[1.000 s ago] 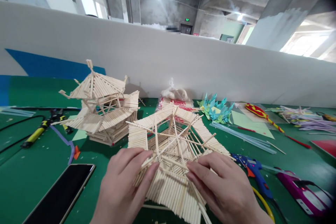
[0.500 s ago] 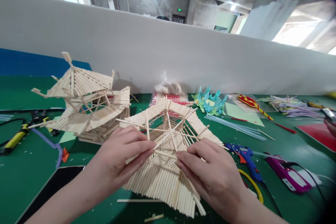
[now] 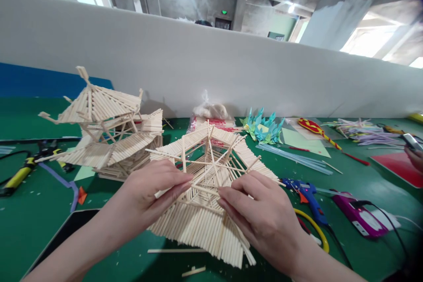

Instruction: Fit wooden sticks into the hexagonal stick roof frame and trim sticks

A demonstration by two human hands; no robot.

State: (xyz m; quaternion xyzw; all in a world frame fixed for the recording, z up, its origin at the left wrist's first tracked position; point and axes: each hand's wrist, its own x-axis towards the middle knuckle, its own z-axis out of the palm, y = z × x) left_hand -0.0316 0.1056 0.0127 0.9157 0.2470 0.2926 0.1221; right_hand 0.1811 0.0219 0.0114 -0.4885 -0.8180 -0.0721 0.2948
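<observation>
A roof-shaped frame of thin wooden sticks (image 3: 205, 229) lies in front of me, with crossed sticks over its open middle. My left hand (image 3: 155, 194) pinches one end of a short wooden stick (image 3: 205, 189) at the near side of that opening. The other end is between the thumb and fingers of my right hand (image 3: 257, 211). Both hands are closed at the fingertips, level with each other. To the left stands a tiered pavilion model (image 3: 105, 132) built of the same sticks, with upturned roof corners.
A blue glue gun (image 3: 309, 198) and a magenta power box (image 3: 360, 216) with cables lie on the right. Yellow-handled pliers (image 3: 20, 172) are at left, a dark tablet-like slab (image 3: 62, 242) near my left forearm. Behind sit a teal paper flower (image 3: 264, 125) and glue sticks (image 3: 294, 156).
The view has shifted very slightly. My left hand has moved a little left and my right fingertips slightly too; both keep their pinch on the stick.
</observation>
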